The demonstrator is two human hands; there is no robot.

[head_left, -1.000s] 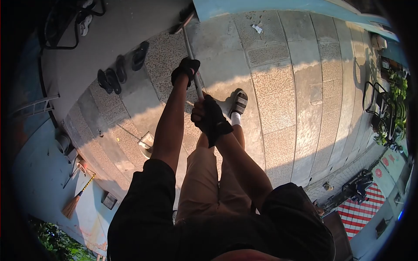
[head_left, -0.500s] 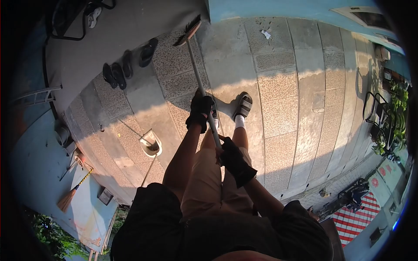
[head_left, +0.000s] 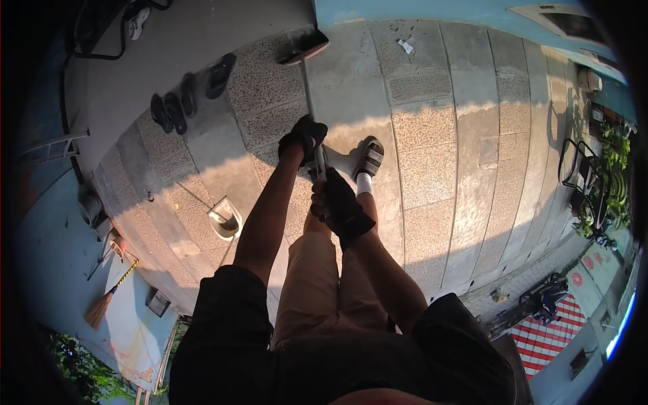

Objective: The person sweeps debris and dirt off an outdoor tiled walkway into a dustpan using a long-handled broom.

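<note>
I hold a long-handled push broom [head_left: 310,81] with both hands, each in a black fingerless glove. My left hand [head_left: 303,137] grips the metal handle lower down, arm stretched forward. My right hand [head_left: 337,202] grips the handle higher up, close to my knees. The broom head [head_left: 305,46] rests on the paved ground ahead, near the foot of a blue wall [head_left: 432,10]. My foot in a sandal and white sock [head_left: 369,160] stands just right of the handle.
A dustpan [head_left: 225,219] lies on the paving to my left. Dark slippers [head_left: 189,98] sit in a row at the far left. A straw broom [head_left: 108,298] leans lower left. A scrap of litter [head_left: 406,46] lies by the wall. Potted plants [head_left: 611,175] stand right.
The broom head has pushed forward and right toward the blue wall, after being pulled back half a second ago. Both hands stayed gripped on the handle and moved forward.
</note>
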